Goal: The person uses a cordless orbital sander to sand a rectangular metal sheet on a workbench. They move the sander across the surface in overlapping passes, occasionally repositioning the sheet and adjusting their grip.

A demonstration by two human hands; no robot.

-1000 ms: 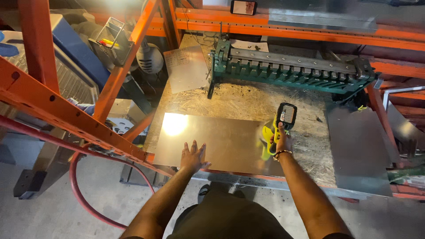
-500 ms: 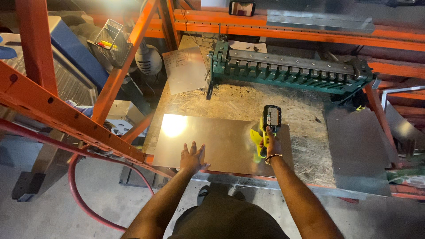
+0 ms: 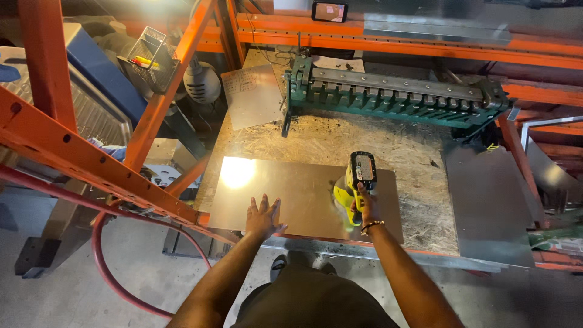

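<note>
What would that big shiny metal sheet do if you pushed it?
The metal sheet looks thin and lies flat on the rough board bench, so it would probably slide, not roll. The left hand presses on it. Lifted by one edge, it might bend a little.

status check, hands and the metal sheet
Left hand flat on metal sheet. Right hand gripping yellow power tool on sheet. Green bending brake behind, apart.

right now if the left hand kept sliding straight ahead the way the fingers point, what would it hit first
Probably nothing soon: the left hand lies flat on the metal sheet, fingers pointing away across it. Past the sheet's far edge comes bare workbench, then likely the green bending machine, though depth is unclear.
</note>
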